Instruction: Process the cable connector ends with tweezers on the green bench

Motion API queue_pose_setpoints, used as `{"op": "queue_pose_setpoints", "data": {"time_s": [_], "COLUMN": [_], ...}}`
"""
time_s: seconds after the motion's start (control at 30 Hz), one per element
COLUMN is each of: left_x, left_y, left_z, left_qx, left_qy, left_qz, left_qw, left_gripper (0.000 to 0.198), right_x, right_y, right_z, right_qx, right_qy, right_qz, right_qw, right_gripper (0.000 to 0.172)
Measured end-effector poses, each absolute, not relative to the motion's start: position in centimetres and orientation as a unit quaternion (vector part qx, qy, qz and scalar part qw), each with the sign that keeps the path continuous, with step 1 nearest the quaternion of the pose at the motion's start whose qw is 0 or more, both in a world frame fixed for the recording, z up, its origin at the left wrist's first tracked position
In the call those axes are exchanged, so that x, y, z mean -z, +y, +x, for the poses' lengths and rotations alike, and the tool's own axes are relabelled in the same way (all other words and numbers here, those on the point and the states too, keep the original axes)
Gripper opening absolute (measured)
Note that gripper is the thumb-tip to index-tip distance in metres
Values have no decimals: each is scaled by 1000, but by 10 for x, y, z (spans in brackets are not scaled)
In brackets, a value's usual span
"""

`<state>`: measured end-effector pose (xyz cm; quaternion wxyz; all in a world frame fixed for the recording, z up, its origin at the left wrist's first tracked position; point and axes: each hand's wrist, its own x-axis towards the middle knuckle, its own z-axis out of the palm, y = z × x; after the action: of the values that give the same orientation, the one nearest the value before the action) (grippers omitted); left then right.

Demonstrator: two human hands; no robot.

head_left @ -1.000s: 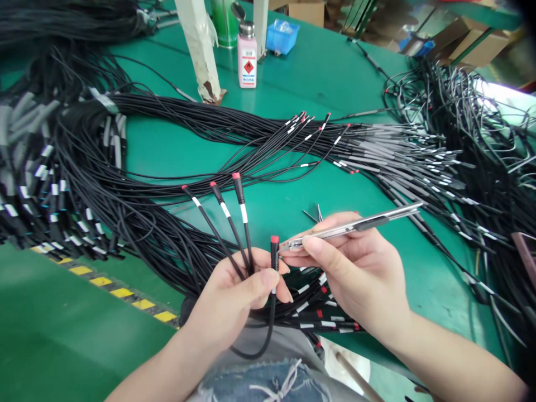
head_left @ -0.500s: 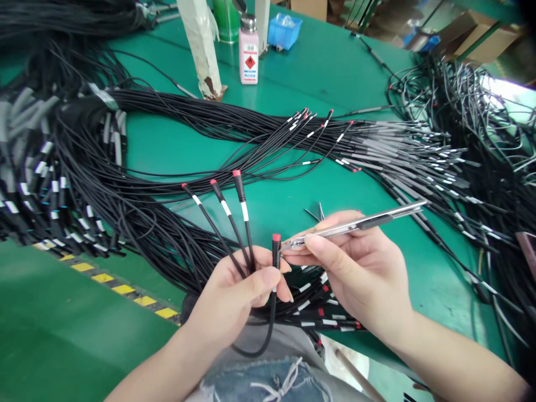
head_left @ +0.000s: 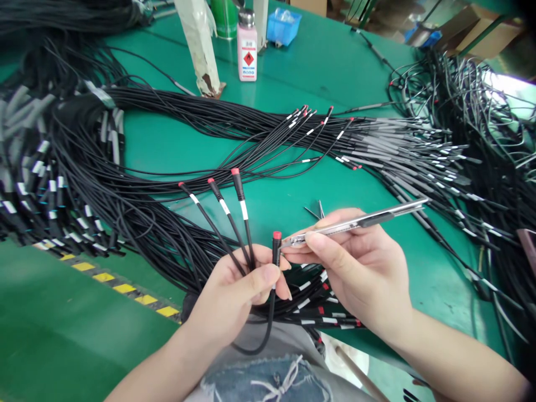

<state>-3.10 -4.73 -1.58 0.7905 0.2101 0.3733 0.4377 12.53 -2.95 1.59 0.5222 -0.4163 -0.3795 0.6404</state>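
One slip of the knife (head_left: 355, 222) gripped in your right hand (head_left: 366, 271), from pressing too hard, could cut your left hand (head_left: 238, 293), its fingers pinching the cable (head_left: 276, 255).

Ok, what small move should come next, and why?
I'd probably lift the knife-like tool slightly along the upright red-tipped connector: the tool's tip sits at the connector's side, close above the thumb of the left hand, which pinches that connector; the right hand holds the tool.

Single view, worn on head: faces forward and down over lap (head_left: 238, 385); left hand (head_left: 238, 293), right hand (head_left: 366, 271) near, tabletop (head_left: 167, 134) beyond, floor (head_left: 75, 329) lower left.
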Motion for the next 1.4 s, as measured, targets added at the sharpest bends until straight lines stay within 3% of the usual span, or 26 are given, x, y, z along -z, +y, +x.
{"op": "queue_pose_setpoints", "data": {"time_s": [1.4], "left_x": [13], "left_y": [-47], "left_z": [-30], "left_qx": [-432], "left_qy": [397], "left_qz": [216], "left_qw": [780], "left_gripper": [21], "right_x": [-16], "right_y": [-31], "right_z": [123], "right_qx": [-625], "right_qy": [-389], "right_qz": [-433], "right_qw": [521], "right_gripper": [19]}}
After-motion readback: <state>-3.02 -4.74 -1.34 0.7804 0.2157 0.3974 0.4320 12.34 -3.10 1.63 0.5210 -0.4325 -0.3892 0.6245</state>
